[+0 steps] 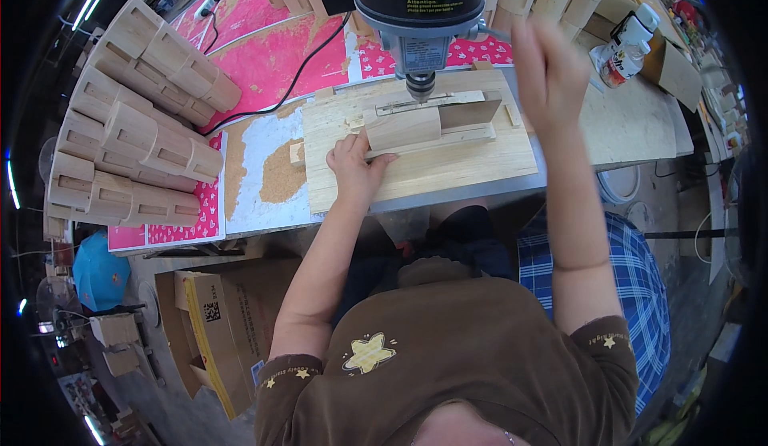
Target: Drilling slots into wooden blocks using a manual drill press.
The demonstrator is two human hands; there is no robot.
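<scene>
A drill press [418,6] stands at the top middle, its chuck [420,86] just above a pale, curved wooden block [404,128]. The block lies in a wooden jig [468,136] on a flat board [336,186]. My left hand [354,170] grips the block's left end, thumb along the near edge and fingers over the end. Raised at the right of the machine, my right hand [552,78] is closed around the end of the drill press lever [498,35]; motion blurs it, and the lever's tip is hidden. The bit's tip is hard to make out.
Stacks of similar wooden blocks [144,138] stand at the left, with more behind the machine. A black cable [308,66] crosses the pink-covered table [264,58]. Sawdust [284,178] lies left of the board. Bottles [628,50] stand at the right; a cardboard box [232,318] is below.
</scene>
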